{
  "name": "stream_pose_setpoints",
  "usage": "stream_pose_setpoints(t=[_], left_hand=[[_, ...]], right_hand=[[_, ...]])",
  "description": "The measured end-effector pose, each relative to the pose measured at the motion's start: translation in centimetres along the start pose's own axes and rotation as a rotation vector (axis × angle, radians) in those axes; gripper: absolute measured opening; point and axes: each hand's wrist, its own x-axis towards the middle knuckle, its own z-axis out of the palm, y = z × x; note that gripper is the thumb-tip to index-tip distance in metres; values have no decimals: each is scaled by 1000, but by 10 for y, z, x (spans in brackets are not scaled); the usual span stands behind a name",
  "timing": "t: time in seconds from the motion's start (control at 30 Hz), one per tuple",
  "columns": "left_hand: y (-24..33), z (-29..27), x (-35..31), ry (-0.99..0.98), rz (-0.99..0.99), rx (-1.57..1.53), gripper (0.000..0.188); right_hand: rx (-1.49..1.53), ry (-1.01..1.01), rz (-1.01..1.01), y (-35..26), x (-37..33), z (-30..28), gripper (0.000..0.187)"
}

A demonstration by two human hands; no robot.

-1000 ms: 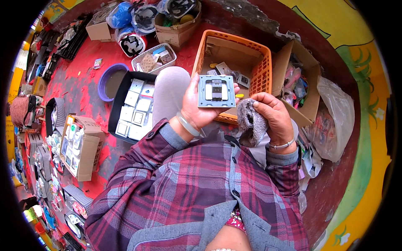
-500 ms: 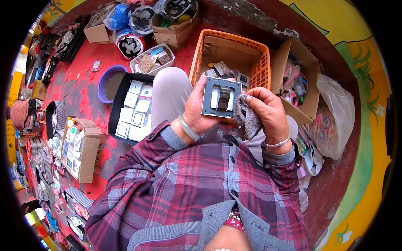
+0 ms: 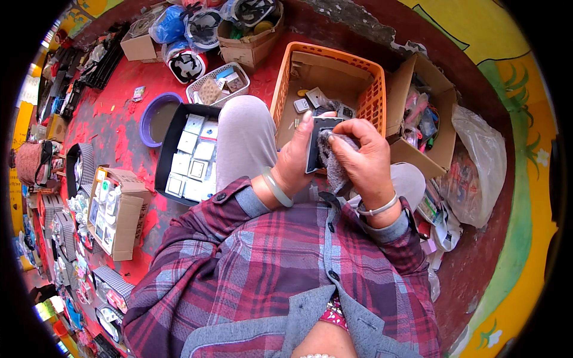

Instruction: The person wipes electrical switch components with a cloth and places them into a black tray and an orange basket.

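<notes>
Upright in my left hand [image 3: 287, 164] is a square grey wall switch plate [image 3: 312, 149], gripped by its edge and turned partly side-on. My right hand [image 3: 371, 156] pinches a grey cloth [image 3: 335, 170] and presses it against the plate's frame. The fingers and cloth cover most of that side. Beyond my hands, an orange plastic basket [image 3: 377, 74] lined with cardboard holds several small switch pieces [image 3: 316, 96]. To the left of my knee, a black box [image 3: 167, 146] carries rows of white square switches [image 3: 199, 170].
A purple basin [image 3: 145, 125] of murky water stands left of the black box, with a white basket [image 3: 192, 95] behind it. On the right is an open carton [image 3: 427, 156] of small coloured goods beside a plastic bag [image 3: 486, 161]. Another carton [image 3: 132, 218] sits at left.
The plate has turned from facing me to nearly side-on. My right hand has moved left and brought the cloth from beside the plate onto it.
</notes>
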Motion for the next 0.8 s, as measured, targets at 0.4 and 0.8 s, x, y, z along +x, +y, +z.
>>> stream_pose_setpoints(t=[0.4, 0.8], left_hand=[[1, 0, 3, -147, -12, 142, 62], [-10, -4, 2, -33, -71, -11, 60]], right_hand=[[-6, 33, 62, 12, 2, 4, 38], [-115, -129, -19, 32, -5, 8, 81]])
